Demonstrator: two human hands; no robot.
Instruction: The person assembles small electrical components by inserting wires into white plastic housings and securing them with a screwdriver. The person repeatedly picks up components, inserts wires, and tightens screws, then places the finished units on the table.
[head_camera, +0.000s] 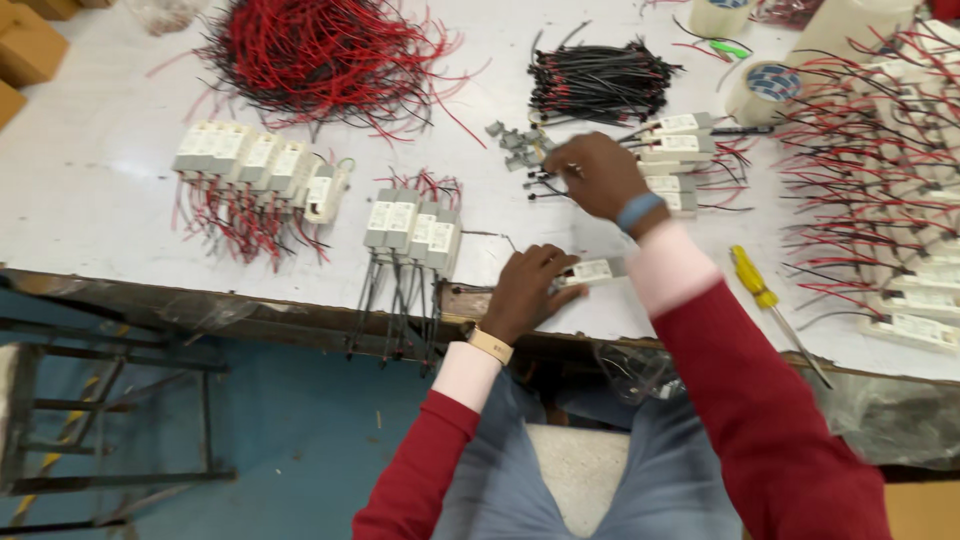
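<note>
My left hand (528, 288) rests near the table's front edge, its fingers closed around a small white box-shaped module (592, 271). My right hand (594, 172) reaches further back, with its fingertips pinched at a little cluster of grey connectors (514, 139) and thin black wires; what it grips is hidden by the fingers. Just right of that hand lies a stack of white modules (680, 140) with red and black leads.
A row of white modules (413, 224) with black leads hangs over the table edge (250, 300). More modules (255, 165) sit left. Red-black wire pile (320, 50) and black wire bundle (598, 80) lie at the back. Yellow screwdriver (762, 297), tape rolls (762, 92), many wired modules (900, 180) right.
</note>
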